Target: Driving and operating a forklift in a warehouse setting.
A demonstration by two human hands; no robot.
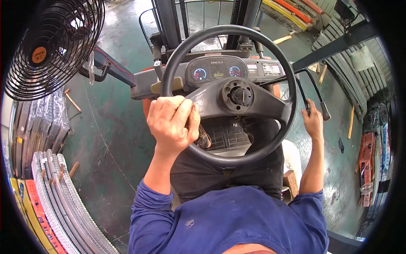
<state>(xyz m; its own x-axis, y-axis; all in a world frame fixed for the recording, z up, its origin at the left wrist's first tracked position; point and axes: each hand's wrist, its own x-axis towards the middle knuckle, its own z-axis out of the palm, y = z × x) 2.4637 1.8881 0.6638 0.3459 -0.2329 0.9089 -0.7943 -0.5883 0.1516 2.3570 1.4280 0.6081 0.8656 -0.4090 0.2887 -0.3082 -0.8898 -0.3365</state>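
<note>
One black steering wheel [228,95], dead centre of view, rim tilted toward the driver, hub with key-like centre facing up. Two black control levers [313,91] right of the column, just beside each other, long axes running up-left to down-right, knobs at the lower ends. Two round gauges in the dashboard cluster [218,70] behind the wheel. One caged fan [50,44] upper left.

Left hand [173,122]: closed over the wheel's lower-left rim, probably on a spinner knob hidden under the palm; knuckles up, wrist straight, forearm rising from the blue sleeve [154,211].

Right hand [313,122]: forearm extended forward and near vertical in view, fingers curled at the nearer lever's lower end. Cannot tell whether fully clamped or just resting, knob partly covered.

Green concrete floor [110,131] below. Stacked grey metal strips [59,199] lower left, with yellow and orange profiles beside them. More grey profiles upper right [359,80].
</note>
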